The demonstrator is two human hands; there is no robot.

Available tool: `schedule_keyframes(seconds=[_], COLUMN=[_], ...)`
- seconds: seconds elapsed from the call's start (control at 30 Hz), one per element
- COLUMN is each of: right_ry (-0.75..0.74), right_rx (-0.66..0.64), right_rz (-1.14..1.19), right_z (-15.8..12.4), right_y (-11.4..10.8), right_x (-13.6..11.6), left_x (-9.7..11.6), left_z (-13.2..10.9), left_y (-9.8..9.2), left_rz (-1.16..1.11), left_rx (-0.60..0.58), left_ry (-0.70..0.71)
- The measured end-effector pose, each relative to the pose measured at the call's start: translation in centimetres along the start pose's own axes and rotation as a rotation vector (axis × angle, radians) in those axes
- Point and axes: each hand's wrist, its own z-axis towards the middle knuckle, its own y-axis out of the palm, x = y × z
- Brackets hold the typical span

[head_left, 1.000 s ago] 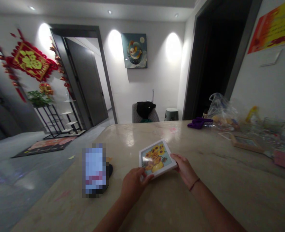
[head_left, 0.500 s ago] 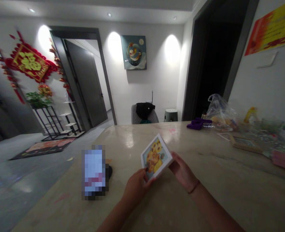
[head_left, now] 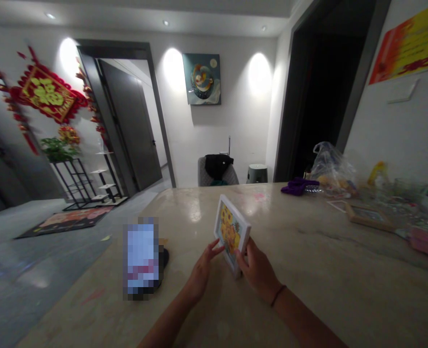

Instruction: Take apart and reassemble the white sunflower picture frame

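I hold the white-framed sunflower picture (head_left: pixel 232 234) upright, pinched along its edge by my right hand (head_left: pixel 258 270), which turns its face toward my left hand (head_left: pixel 200 276), fingers spread just beside it, over the stone tabletop (head_left: pixel 319 261). Earlier, both hands held it nearly flat.

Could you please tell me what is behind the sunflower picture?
The right hand sits behind the white-framed sunflower picture, with the stone countertop beyond; the picture's back and those fingers are hidden.
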Motion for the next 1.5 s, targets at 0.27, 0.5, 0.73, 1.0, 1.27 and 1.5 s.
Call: schedule_keyframes(seconds=[0.27,0.5,0.73,1.0,1.27,1.5], right_ry=[-0.334,-0.237,0.155,0.471,0.449,0.435], right_rx=[-0.168,-0.3,0.062,0.258,0.298,0.289], right_rz=[-0.46,-0.376,-0.19,0.273,0.357,0.356], right_z=[-0.2,-1.0,0.1,1.1,1.7,1.6], right_y=[0.4,0.3,0.4,0.6,-0.7,-0.6], right_x=[-0.2,-0.6,2.1,4.7,5.8,6.4], left_x=[1.9,-0.4,-0.4,-0.6,-0.6,-0.3], left_z=[0.2,0.8,0.9,0.0,0.2,0.5], left_y=[-0.4,-1.5,-1.6,-0.6,-1.5,-1.6], left_rz=[-0.468,-0.279,-0.004,0.278,0.307,0.151], left_rx=[0.162,0.321,0.344,0.325,0.142,0.014], left_ry=[-0.053,-0.273,-0.154,-0.027,0.021,-0.105])
